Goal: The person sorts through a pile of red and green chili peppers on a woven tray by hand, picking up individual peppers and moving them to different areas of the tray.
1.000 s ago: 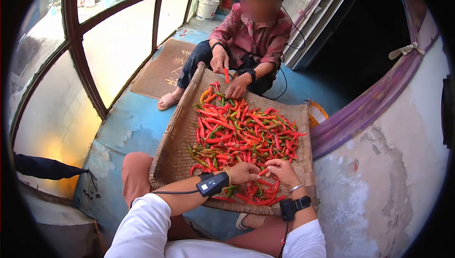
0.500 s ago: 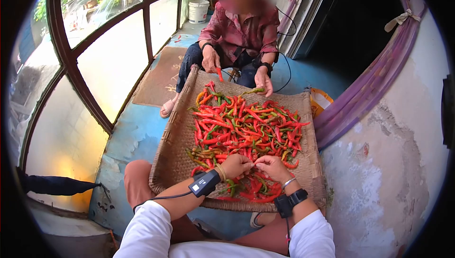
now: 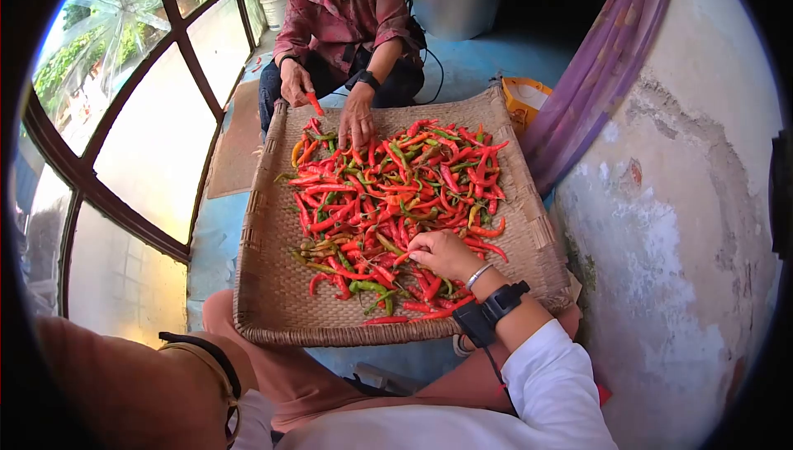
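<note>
Red and green chili peppers [image 3: 372,194] lie heaped on a shallow woven basket tray [image 3: 281,301] in front of me. Over the near part of the heap, my right hand [image 3: 446,253] has its fingers pinched at a red chili pepper [image 3: 402,258]. Large and close to the camera, my left hand [image 3: 107,376] is raised at the lower left, away from the tray. Its fingers are lost in the dark edge of the view, so what it holds, if anything, is hidden.
Across the tray sits a person [image 3: 343,20], one hand holding a red chili, the other reaching into the peppers. A yellow bag [image 3: 519,107] stands behind the far right corner. Framed windows [image 3: 136,161] are on the left, a purple curtain [image 3: 591,70] and worn wall on the right.
My left hand has left the peppers and come up toward the camera at the left. My right hand has shifted slightly away from me. The other person's hand has lowered into the peppers.
</note>
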### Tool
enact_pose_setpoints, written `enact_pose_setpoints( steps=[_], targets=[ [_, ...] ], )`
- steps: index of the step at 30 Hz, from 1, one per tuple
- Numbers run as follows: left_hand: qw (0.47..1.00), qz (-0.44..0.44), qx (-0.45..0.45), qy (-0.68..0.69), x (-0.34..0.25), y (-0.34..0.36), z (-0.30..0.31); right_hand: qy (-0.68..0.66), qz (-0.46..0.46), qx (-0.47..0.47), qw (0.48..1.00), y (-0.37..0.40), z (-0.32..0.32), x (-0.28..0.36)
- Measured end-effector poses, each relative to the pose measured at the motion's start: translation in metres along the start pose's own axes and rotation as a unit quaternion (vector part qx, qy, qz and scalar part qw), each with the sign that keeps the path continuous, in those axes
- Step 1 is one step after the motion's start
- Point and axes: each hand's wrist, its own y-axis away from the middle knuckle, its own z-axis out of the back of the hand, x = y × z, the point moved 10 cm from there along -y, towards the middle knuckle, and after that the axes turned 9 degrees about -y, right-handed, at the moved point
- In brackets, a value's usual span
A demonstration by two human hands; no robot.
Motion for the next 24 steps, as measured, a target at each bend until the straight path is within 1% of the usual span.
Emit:
enact_pose_setpoints(
  steps=[1,3,6,8,10,12,14,15,16,18,21,22,23,24],
  targets=[
    [0.998,-0.050,0.035,-0.006,-0.013,-0.006,-0.008,0.006,-0.006,0.001,1.000,0.001,0.000,0.001],
    [0.993,-0.094,0.076,0.019,-0.025,-0.011,-0.017,0.013,-0.008,0.000,1.000,0.001,0.000,-0.002],
    [0.989,-0.111,0.092,0.032,-0.030,-0.014,-0.016,0.031,-0.003,-0.002,1.000,0.003,0.002,-0.002],
    [0.987,-0.119,0.098,0.037,-0.033,-0.015,-0.012,0.024,-0.033,0.000,0.999,0.001,0.001,-0.009],
    [0.986,-0.124,0.100,0.048,-0.033,-0.015,-0.008,0.031,-0.024,-0.004,0.999,0.001,0.001,-0.007],
    [0.986,-0.128,0.095,0.056,-0.032,-0.016,-0.004,0.024,-0.051,0.012,0.998,0.002,0.000,-0.007],
    [0.983,-0.138,0.100,0.066,-0.035,-0.015,0.002,0.028,-0.012,-0.003,1.000,-0.003,0.002,0.002],
    [0.983,-0.140,0.098,0.072,-0.036,-0.015,0.005,0.024,-0.024,0.000,0.999,-0.005,0.004,0.000],
    [0.983,-0.135,0.094,0.079,-0.034,-0.016,0.008,0.020,-0.047,0.010,0.999,0.001,0.000,-0.004],
    [0.985,-0.116,0.078,0.100,-0.026,-0.018,0.011,0.019,-0.039,0.019,0.999,0.009,0.002,-0.002],
    [0.980,-0.079,0.028,0.182,-0.014,-0.018,0.020,-0.042,-0.110,0.010,0.993,0.003,-0.001,-0.009],
    [0.972,-0.053,0.001,0.229,-0.002,-0.015,0.023,-0.046,-0.099,0.007,0.994,-0.001,-0.001,-0.002],
    [0.962,-0.008,-0.014,0.272,0.016,-0.004,0.017,-0.090,-0.124,0.007,0.988,0.002,-0.001,-0.002],
    [0.947,0.056,-0.010,0.316,0.037,0.015,0.003,-0.132,-0.150,0.003,0.980,0.006,0.001,-0.005]
  ],
)
